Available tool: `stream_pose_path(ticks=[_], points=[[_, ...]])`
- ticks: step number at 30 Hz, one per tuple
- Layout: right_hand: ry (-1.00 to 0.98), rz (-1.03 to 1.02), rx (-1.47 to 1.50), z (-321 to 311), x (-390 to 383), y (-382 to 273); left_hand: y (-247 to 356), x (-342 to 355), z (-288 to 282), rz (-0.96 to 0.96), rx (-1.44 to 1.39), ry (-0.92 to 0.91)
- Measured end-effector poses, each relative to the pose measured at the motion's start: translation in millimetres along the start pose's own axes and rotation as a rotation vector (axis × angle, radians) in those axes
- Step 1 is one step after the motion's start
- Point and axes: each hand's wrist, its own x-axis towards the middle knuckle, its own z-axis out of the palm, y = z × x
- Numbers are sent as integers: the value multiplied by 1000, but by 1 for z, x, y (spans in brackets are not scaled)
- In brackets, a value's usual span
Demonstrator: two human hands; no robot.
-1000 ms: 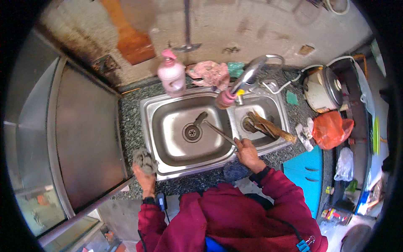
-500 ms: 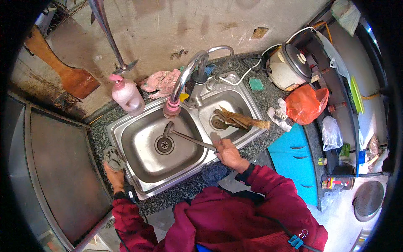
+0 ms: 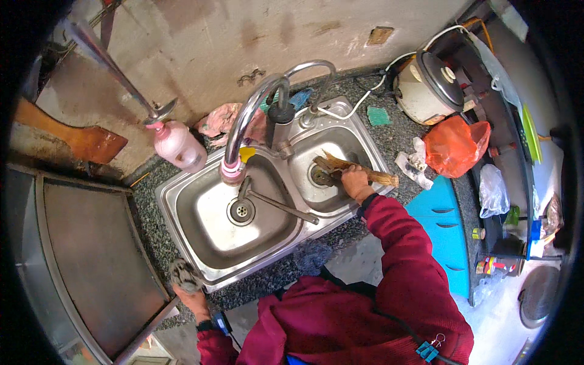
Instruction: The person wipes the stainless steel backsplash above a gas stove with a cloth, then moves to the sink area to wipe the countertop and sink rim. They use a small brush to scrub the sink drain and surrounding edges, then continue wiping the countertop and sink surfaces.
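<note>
My right hand point(image 3: 355, 182), over the right basin, is closed around the thick end of a bundle of brown, straw-like sticks point(image 3: 333, 163). The bundle's frayed end lies by that basin's drain. A long-handled metal utensil point(image 3: 280, 207) rests in the left basin point(image 3: 207, 243), its curved head by the drain and its handle end at the divider; whether it is a ladle is hard to tell. At the sink's front left corner, my left hand point(image 3: 191, 298) is closed on a crumpled grey rag point(image 3: 185, 275).
A chrome faucet point(image 3: 246, 115) arches over the left basin. Behind stand a pink pump bottle point(image 3: 179, 146) and a crumpled pink cloth point(image 3: 218, 119). To the right are a rice cooker point(image 3: 420, 94), a red plastic bag point(image 3: 456, 143) and a green scouring pad point(image 3: 378, 116). A metal-framed panel point(image 3: 100, 237) borders the left.
My right hand has let go of the metal utensil, leaving it in the left basin, and moved right onto the stick bundle. My left hand has shifted nearer with the rag.
</note>
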Motion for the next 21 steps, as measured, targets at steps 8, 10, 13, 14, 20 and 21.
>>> stream_pose_path(ticks=[8, 10, 13, 14, 20, 21], points=[[-104, -218, -1, -11, 22, 19, 30, 14, 5, -111, -207, 58], [-121, -174, 193, -15, 21, 31, 31, 11, 1, -70, 73, 71], [-154, -104, 365, -26, 11, 46, 33, 12, -2, -200, -84, -91], [-114, -123, 393, -36, 0, 57, 34, 13, -1, -103, -60, -6], [-359, 71, 1372, -139, -93, 64, 36, 16, 0, 5, -101, 40], [-494, 151, 1295, -155, -103, 53, 35, 16, 0, 7, -105, 44]])
